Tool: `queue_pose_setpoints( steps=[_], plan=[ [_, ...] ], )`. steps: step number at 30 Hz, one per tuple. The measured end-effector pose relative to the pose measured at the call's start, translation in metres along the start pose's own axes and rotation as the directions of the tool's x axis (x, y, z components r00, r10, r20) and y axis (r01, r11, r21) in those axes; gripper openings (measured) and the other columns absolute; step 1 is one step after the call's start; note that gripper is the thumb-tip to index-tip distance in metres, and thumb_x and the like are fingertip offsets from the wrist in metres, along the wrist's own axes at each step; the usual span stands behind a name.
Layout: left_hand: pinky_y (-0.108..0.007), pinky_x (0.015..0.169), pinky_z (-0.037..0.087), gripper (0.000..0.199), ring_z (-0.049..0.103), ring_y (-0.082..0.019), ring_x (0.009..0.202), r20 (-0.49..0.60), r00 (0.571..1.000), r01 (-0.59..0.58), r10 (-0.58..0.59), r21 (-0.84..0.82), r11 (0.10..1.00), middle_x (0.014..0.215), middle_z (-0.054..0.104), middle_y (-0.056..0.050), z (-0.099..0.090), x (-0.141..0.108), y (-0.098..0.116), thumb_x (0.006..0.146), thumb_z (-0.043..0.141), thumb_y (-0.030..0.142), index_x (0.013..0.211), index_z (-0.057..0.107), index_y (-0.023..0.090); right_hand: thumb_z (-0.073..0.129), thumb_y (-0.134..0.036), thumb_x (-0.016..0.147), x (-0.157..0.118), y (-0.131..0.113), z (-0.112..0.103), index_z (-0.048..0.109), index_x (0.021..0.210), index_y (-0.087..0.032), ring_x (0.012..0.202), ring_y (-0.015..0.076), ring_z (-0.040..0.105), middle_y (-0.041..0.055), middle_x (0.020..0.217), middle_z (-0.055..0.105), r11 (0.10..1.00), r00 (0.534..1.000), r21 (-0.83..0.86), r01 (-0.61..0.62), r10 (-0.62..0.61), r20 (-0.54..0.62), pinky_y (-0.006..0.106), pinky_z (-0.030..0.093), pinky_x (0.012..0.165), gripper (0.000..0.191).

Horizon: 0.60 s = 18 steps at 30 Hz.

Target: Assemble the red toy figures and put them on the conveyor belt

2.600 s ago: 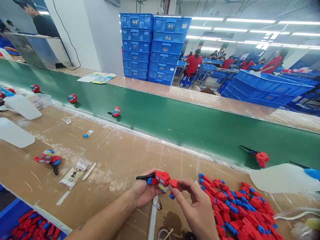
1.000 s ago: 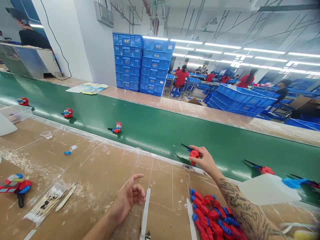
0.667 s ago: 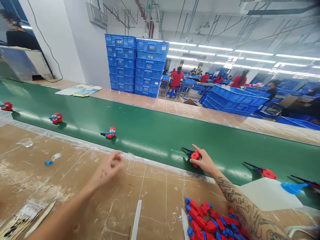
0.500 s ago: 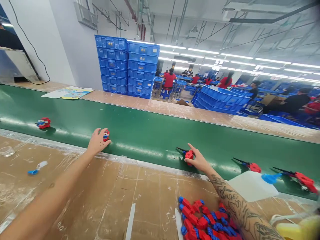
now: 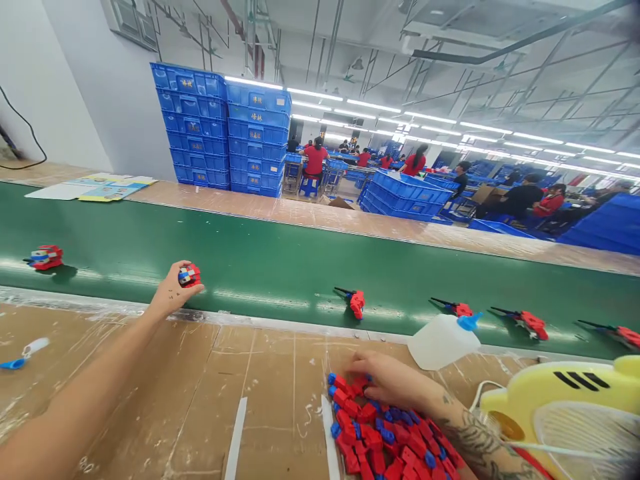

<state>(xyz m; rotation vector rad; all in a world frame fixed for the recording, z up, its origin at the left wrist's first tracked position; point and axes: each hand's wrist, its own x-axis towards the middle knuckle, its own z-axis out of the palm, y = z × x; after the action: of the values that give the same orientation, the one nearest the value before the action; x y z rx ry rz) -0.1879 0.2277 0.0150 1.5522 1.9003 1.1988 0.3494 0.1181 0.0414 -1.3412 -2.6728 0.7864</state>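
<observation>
A small red toy figure [image 5: 192, 275] with white and blue parts is between the thumb and fingers of my left hand [image 5: 170, 291], closed on it just above the green belt [image 5: 280, 267]. My right hand [image 5: 383, 377] reaches over a pile of loose red and blue plastic pieces [image 5: 373, 430] on the tabletop. Its fingertips are smeared by motion and partly hidden among the pieces, so its grip cannot be made out. Beyond it, a red toy with a black rod [image 5: 357, 304] lies on the belt.
More red toys lie along the belt, one at far left [image 5: 46, 257], others at right [image 5: 533, 325]. A translucent bottle with blue cap [image 5: 443, 343] and a yellow fan-like device [image 5: 575, 407] stand right. Stacked blue crates [image 5: 257, 137] and seated people are behind.
My right hand has let go of the red toy with the black rod and moved back to the loose pieces. My left hand still holds its toy. The view has swung right.
</observation>
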Motion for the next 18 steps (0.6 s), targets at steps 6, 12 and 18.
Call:
queue_pose_setpoints(
  steps=[6, 12, 18],
  plan=[
    [-0.024, 0.063, 0.051, 0.064, 0.068, -0.018, 0.082, 0.218, 0.971, 0.236, -0.096, -0.814, 0.531, 0.111, 0.069, -0.007, -0.013, -0.112, 0.051, 0.069, 0.084, 0.040, 0.123, 0.052, 0.027, 0.055, -0.005, 0.070, 0.006, -0.002, 0.012, 0.074, 0.081, -0.020, 0.085, 0.0266, 0.066, 0.0055, 0.086, 0.072, 0.998, 0.997, -0.058, -0.030, 0.026, -0.079, 0.036, 0.050, 0.079, 0.027],
    [-0.021, 0.055, 0.045, 0.067, 0.069, -0.023, 0.086, 0.394, 0.919, 0.376, -0.030, -0.850, 0.368, 0.101, 0.070, -0.011, -0.008, -0.209, 0.062, 0.061, 0.090, 0.034, 0.122, 0.063, 0.020, 0.059, -0.032, 0.089, -0.023, -0.043, 0.009, 0.073, 0.115, -0.021, 0.090, 0.0258, 0.070, 0.0066, 0.103, 0.075, 0.990, 0.976, 0.125, -0.070, 0.093, -0.195, 0.033, 0.057, 0.076, 0.031],
    [-0.021, 0.056, 0.045, 0.069, 0.069, -0.020, 0.077, 0.550, 0.809, 0.526, 0.209, -0.835, 0.162, 0.098, 0.071, -0.012, 0.020, -0.244, 0.067, 0.062, 0.087, 0.044, 0.122, 0.068, 0.016, 0.070, -0.053, 0.083, -0.070, -0.100, 0.072, 0.081, 0.105, -0.027, 0.100, 0.0315, 0.073, 0.0074, 0.108, 0.078, 0.828, 0.948, 0.560, -0.025, 0.198, -0.251, 0.031, 0.063, 0.081, 0.036]
  ],
)
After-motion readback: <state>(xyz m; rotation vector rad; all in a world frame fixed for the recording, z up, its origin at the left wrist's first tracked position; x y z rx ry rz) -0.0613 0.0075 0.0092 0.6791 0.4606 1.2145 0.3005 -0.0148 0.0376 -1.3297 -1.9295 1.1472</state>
